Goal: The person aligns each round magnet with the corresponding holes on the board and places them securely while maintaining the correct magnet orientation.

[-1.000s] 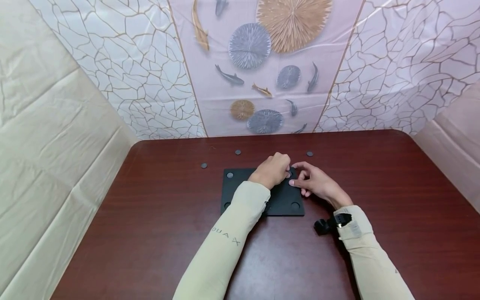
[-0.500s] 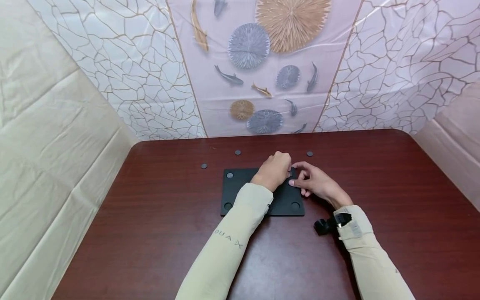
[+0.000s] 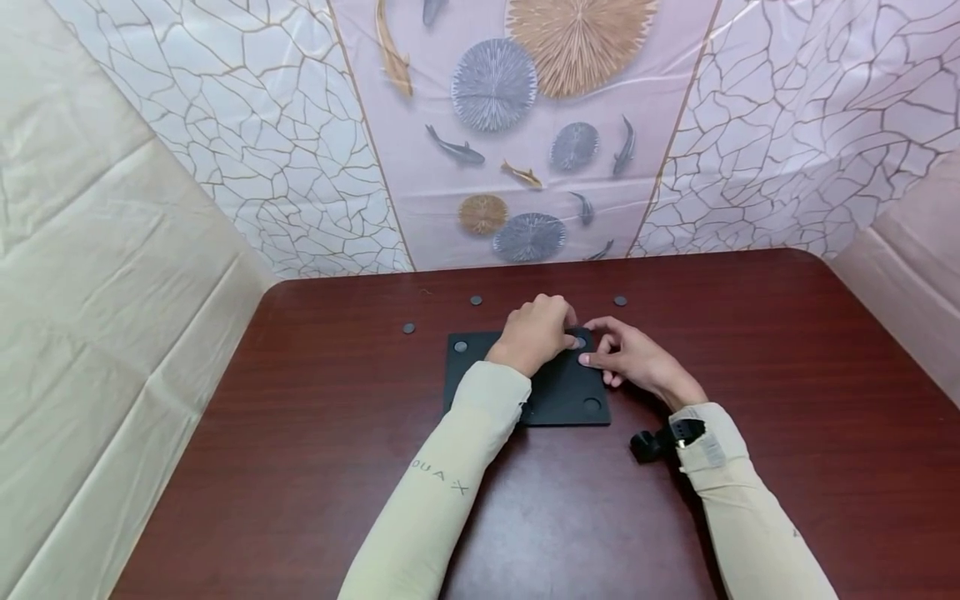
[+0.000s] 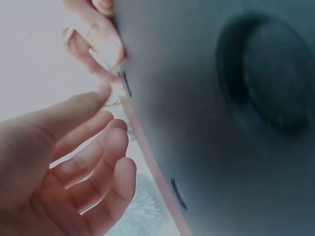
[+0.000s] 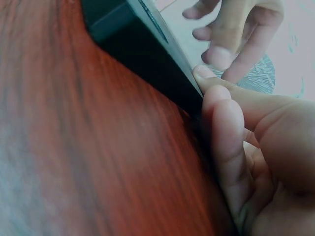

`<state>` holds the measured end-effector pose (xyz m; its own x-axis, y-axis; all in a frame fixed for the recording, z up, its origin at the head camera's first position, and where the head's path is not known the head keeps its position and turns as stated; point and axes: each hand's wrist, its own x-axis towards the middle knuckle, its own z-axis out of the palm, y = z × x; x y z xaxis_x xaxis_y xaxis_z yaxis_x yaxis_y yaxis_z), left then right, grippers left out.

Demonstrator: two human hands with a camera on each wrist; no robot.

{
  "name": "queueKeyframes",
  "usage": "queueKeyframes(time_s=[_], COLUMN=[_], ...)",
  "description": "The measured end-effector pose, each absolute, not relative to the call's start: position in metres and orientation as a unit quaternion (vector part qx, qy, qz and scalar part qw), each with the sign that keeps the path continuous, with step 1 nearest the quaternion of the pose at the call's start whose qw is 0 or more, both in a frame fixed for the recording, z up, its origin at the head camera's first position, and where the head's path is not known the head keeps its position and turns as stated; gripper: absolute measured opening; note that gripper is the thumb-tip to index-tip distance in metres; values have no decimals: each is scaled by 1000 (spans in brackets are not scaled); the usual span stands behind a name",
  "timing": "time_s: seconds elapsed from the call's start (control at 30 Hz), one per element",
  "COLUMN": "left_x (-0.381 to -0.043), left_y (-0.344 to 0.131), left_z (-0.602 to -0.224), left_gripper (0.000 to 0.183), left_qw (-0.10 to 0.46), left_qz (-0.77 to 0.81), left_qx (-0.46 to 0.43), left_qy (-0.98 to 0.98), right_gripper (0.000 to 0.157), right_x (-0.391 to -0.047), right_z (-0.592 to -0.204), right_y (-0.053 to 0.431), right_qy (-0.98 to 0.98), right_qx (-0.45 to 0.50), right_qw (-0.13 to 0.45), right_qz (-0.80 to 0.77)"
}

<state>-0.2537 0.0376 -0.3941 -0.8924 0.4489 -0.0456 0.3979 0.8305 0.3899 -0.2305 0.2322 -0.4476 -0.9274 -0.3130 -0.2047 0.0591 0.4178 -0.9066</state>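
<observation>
Left hand (image 3: 531, 335): loosely bent, fingers parted, gripping nothing. Right hand (image 3: 637, 364): thumb and forefinger pinching the edge of the black board (image 3: 558, 392). Brown table (image 3: 247, 483): lower frame. Board: centre. Grey discs (image 3: 461, 347): two in the board's upper corners, three on the table, farther up.

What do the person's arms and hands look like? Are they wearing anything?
Both the left hand and right hand are bare, without gloves. The left sleeve and right sleeve are long and pale cream; dark lettering runs across the left one. At the right cuff sits a small, blocky black device, beside a greyish patch.
</observation>
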Motion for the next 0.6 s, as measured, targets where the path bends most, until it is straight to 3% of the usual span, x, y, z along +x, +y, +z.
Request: queueKeyframes(time_s=[0.2,0.4,0.6], left_x=[-253,-245,-233], left_y=[17,0,-22], left_z=[-388,-387,-392], left_gripper=[14,25,28], left_qw=[64,83,64], left_qz=[191,187,227], left_qx=[234,271,247], left_qy=[951,941,940], right_gripper=[68,63,63], right_x=[-232,-231,-229], right_z=[-446,-447,-446], right_y=[231,233,233], right_qy=[825,828,830], right_qx=[-79,-85,-88], right_qw=[177,172,169], right_qz=[-530,-526,-524])
